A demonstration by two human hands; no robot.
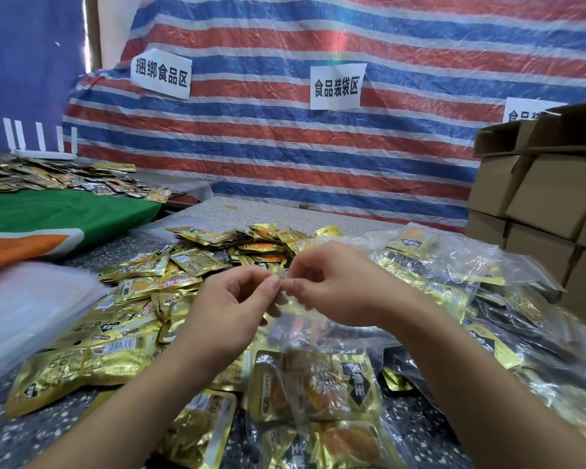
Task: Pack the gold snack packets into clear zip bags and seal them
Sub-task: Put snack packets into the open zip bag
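Both hands' grip pinches zip bag (pixel 315 367) top edge; bag hangs below.

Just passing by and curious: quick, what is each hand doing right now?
Left hand: pinching the top edge of the clear zip bag.
Right hand: pinching the same edge beside it.

We see a makeshift food-packing workshop: a striped tarpaulin wall (pixel 318 147) with paper zone signs (pixel 337 87), stacked cardboard boxes (pixel 538 198), and heaps of snack packets (pixel 197 265) across the desk (pixel 257 211).
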